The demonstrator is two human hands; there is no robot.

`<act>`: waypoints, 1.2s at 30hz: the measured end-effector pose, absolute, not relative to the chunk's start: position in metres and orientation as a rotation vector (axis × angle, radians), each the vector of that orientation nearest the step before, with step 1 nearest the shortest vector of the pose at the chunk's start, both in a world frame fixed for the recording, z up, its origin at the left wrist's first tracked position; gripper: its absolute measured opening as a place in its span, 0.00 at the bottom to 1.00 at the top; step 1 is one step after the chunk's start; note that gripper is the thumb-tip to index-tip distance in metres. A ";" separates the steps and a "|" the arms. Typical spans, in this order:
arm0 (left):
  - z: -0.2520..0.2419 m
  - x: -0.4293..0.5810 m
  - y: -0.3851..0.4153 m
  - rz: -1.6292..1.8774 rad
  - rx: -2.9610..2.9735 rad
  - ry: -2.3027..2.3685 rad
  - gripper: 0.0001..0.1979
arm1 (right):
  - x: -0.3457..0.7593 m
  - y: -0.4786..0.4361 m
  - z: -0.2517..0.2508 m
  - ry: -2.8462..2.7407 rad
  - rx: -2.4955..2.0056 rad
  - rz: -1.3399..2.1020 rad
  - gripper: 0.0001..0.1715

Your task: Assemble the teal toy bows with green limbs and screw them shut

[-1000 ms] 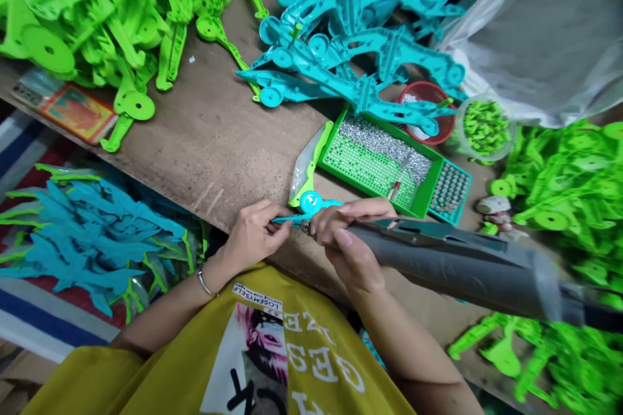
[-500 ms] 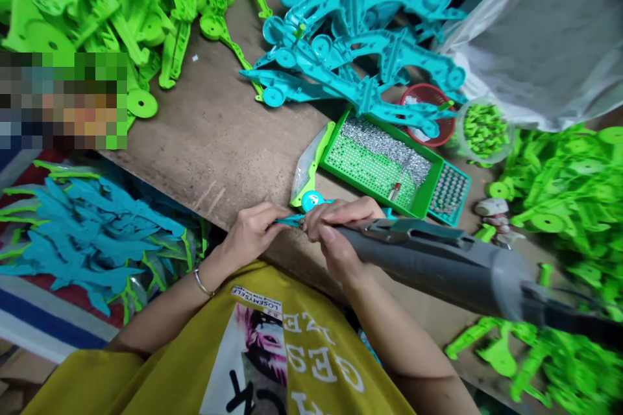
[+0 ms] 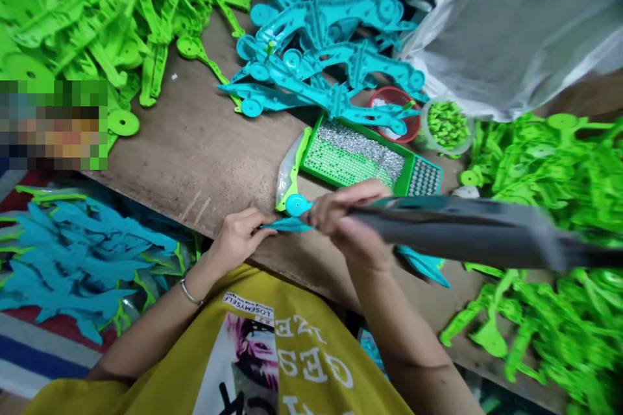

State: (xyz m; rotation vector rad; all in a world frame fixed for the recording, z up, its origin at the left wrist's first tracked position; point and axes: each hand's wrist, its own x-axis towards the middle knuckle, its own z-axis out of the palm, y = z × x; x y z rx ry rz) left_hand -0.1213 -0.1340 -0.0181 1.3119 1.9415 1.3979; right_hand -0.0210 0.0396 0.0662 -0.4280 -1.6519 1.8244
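I've got the left hand (image 3: 237, 240) pinching a teal plastic part (image 3: 290, 225) at the bench edge, and the right hand (image 3: 341, 224) clenched round a grey wrapped power tool (image 3: 452, 227), its front end lost behind the fingers. A green tray (image 3: 348, 181) of metal studs lies just beyond, teal moulded pieces (image 3: 311, 58) are heaped up the wooden bench (image 3: 160, 162), and flat teal pieces (image 3: 82, 259) lie below it on the left.

Left hand (image 3: 237, 240) on turquoise plastic part (image 3: 287, 225)

The left hand (image 3: 238, 240) and right hand (image 3: 348, 224) curl close together, fingers pinched, just over the counter (image 3: 195, 136) edge.
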 end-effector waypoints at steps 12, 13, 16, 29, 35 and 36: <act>-0.011 -0.112 -0.141 1.280 1.150 1.993 0.07 | 0.020 0.111 0.046 -1.660 -0.828 1.234 0.21; -0.011 -0.110 -0.143 1.291 1.141 2.017 0.06 | 0.026 0.106 0.048 -1.715 -0.870 1.170 0.23; -0.012 -0.103 -0.149 1.348 1.108 2.048 0.06 | 0.048 0.077 0.057 -1.682 -0.999 0.956 0.30; 0.002 -0.097 -0.161 1.491 1.192 1.736 0.12 | 0.039 -0.022 0.031 -0.744 -1.328 2.545 0.19; 0.006 -0.088 -0.131 1.745 0.590 1.248 0.52 | 0.040 -0.024 0.039 -0.724 -1.354 2.544 0.17; 0.009 -0.087 -0.124 1.729 0.594 1.216 0.55 | 0.041 -0.025 0.040 -0.733 -1.351 2.545 0.17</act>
